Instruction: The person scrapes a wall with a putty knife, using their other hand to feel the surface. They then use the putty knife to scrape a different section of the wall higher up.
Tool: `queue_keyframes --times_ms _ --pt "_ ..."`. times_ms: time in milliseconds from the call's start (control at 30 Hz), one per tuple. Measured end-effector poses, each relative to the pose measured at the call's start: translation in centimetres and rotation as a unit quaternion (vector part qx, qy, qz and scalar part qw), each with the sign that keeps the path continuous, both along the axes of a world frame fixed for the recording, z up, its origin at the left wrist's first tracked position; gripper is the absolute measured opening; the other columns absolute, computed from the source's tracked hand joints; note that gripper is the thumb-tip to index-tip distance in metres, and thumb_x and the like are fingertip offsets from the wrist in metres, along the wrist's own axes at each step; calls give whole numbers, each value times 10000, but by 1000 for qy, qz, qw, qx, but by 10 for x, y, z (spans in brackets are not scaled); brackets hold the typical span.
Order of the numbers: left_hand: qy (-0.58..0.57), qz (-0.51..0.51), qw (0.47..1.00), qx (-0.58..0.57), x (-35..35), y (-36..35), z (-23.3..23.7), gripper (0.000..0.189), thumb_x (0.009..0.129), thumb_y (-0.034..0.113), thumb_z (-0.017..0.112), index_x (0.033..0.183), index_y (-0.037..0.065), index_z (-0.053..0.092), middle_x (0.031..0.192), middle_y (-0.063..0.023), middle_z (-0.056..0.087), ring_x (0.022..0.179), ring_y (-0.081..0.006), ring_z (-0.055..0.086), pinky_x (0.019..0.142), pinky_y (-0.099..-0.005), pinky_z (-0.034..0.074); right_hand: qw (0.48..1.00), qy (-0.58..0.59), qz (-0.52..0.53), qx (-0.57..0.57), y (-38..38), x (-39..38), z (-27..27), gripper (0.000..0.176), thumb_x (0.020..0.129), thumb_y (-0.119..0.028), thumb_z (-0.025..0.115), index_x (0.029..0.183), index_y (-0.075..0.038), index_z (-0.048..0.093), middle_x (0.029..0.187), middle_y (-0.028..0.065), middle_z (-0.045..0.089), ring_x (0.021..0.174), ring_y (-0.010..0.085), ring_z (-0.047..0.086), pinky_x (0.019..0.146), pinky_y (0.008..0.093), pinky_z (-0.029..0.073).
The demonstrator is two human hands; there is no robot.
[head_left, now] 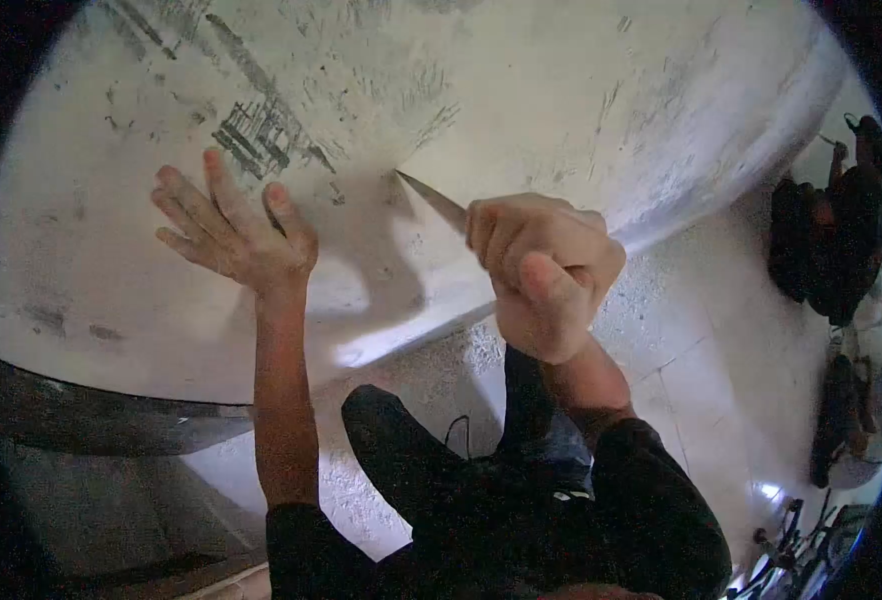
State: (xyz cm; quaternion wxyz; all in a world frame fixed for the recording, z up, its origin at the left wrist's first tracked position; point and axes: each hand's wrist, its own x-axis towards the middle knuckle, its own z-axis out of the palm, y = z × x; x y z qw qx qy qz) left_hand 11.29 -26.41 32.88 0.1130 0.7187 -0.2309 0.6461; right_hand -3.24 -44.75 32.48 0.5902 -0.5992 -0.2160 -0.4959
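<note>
My right hand is closed in a fist around a knife. Its handle is hidden in the fist, and the narrow blade tapers to a point toward the upper left. The tip overlaps a large pale, curved panel. Over the panel's left part, my left hand is open with fingers spread and nothing in it. Just beyond those fingertips, the surface shows a dark patch of crossed scratches. More scrapes and thin marks run across the panel, and shadows from my hands fall on it.
A dark, glossy curved edge borders the panel at lower left. Pale tiled floor lies below and to the right. Dark bulky shapes are at far right, with thin-framed clutter at lower right.
</note>
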Motion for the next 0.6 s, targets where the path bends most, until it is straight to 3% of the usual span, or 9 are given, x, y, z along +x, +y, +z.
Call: queue_keyframes --times_ms 67,167,200,300,333,433,467,500,600 --pt "-14 -9 1000 -4 8 -4 2 573 900 440 319 1328 63 376 1413 -262 205 1330 -414 130 1019 -589 -15 999 3 28 -39 -10 -13 13 331 789 -222 458 516 -45 400 466 69 380 384 164 327 396 305 294" --pt "-7 1 1000 -3 6 -7 3 577 898 435 317 1336 61 358 1415 -260 201 1330 -417 125 1021 -589 9 965 -176 154 121 -9 -25 17 314 798 -157 425 528 -61 296 483 48 337 408 154 317 408 306 271" --pt "-1 -3 1000 -2 4 -6 3 577 898 435 317 1336 61 358 1415 -260 201 1330 -417 125 1021 -589 9 985 -84 53 144 -11 -6 8 338 780 -188 493 506 -53 348 481 28 365 422 153 371 401 296 295" --pt "2 2 1000 2 -1 -9 5 574 897 424 337 1343 62 342 1422 -255 186 1331 -418 117 1023 -587 17 979 -69 114 157 -20 -4 20 345 799 -180 520 494 -53 419 469 7 380 440 162 443 403 279 332" --pt "2 2 1000 4 1 -9 6 575 894 422 350 1343 64 341 1425 -253 178 1332 -419 113 1023 -587 16 978 -54 -26 199 -10 -24 22 322 806 -139 499 507 -52 417 474 15 399 443 172 454 410 284 341" --pt "-12 1 1000 -3 -2 -12 14 578 891 420 371 1344 63 339 1428 -251 172 1332 -420 109 1023 -586 18 936 -213 276 51 -65 -30 -12 318 877 -137 375 572 -91 294 502 -12 327 435 110 357 408 268 336" --pt "6 -5 1000 1 -7 -11 11 581 890 420 378 1344 60 338 1428 -251 173 1332 -421 109 1023 -586 21 987 -135 80 18 -37 1 3 293 849 -98 416 567 -91 334 520 -8 385 442 112 400 418 260 370" --pt "8 -7 1000 1 -9 -10 10 581 890 420 378 1344 60 338 1428 -251 173 1332 -421 109 1023 -586 21 991 -51 -123 -17 -21 14 11 274 821 -59 458 562 -92 374 537 -4 443 450 113 442 429 252 405" --pt "16 -3 1000 4 -2 -5 7 584 893 416 369 1356 63 320 1437 -232 159 1335 -413 101 1013 -605 35 965 -80 -175 -178 -17 1 16 204 755 5 522 585 -59 430 592 36 504 480 131 488 438 250 401"
